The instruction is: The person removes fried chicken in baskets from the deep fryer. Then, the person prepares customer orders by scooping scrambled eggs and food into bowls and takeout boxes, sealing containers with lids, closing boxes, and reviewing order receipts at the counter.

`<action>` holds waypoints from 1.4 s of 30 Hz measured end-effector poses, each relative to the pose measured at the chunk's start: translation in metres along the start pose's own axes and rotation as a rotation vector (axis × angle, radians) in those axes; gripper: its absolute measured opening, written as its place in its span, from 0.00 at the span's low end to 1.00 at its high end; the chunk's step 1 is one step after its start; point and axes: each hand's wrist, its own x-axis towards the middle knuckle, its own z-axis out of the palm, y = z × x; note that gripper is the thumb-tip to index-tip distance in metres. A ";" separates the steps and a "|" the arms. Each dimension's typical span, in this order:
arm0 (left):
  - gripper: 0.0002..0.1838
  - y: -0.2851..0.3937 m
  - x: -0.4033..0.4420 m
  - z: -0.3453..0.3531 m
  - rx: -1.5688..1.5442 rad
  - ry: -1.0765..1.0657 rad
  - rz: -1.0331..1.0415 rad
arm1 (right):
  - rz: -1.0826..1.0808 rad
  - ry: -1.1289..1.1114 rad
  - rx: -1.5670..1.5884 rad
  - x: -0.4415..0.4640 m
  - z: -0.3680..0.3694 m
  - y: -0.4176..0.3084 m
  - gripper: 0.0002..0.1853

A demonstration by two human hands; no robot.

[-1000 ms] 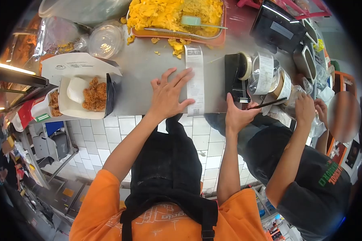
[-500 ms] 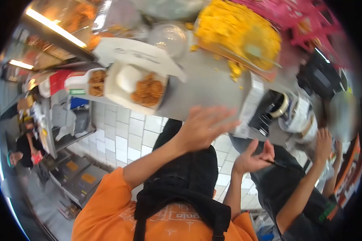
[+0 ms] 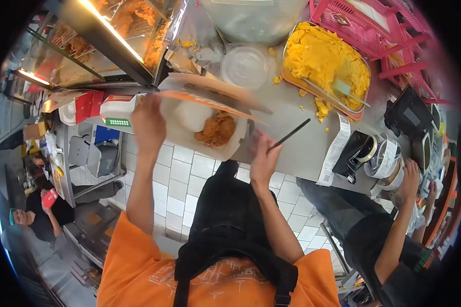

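Note:
A white takeaway box (image 3: pixel 228 151) at the counter's front edge holds a mound of white rice (image 3: pixel 193 116) and a piece of fried chicken (image 3: pixel 216 129). Its lid (image 3: pixel 215 105), smeared by motion, leans over the back of the food, partly lowered. At the box's left end is my left hand (image 3: pixel 149 123), its fingers blurred and partly hidden. My right hand (image 3: pixel 264 156) is by the box's right end with a black pen (image 3: pixel 290 134) held in it, pointing up and right; some of its fingers are blurred.
Behind are a clear round lid (image 3: pixel 245 67), a tray of yellow food (image 3: pixel 312 51) and pink baskets (image 3: pixel 353 23). Rightward lie a receipt strip (image 3: pixel 335 148), a tape dispenser (image 3: pixel 354 156) and a co-worker's hand (image 3: pixel 409 176). Another carton (image 3: pixel 119 108) stands left, near a heated display (image 3: pixel 123 46).
My left hand has moved left to the box's end, and my right hand has come left and up with the pen. The lid has swung forward over the food from lying back.

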 end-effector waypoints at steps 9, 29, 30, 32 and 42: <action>0.09 -0.071 -0.063 -0.114 -0.157 0.201 -0.258 | -0.161 0.121 -0.552 0.008 0.025 -0.022 0.18; 0.11 0.041 -0.077 0.035 0.039 0.094 0.005 | -0.112 0.345 -0.841 0.063 -0.155 -0.109 0.23; 0.12 0.068 -0.089 0.031 -0.038 0.251 0.240 | -0.120 0.326 -0.895 0.069 -0.158 -0.112 0.24; 0.12 0.117 -0.104 0.041 -0.234 0.035 0.187 | -0.146 0.225 -0.833 0.091 -0.176 -0.094 0.27; 0.11 0.151 -0.082 0.089 -0.122 -0.019 0.453 | -0.034 0.081 -0.750 0.101 -0.174 -0.087 0.29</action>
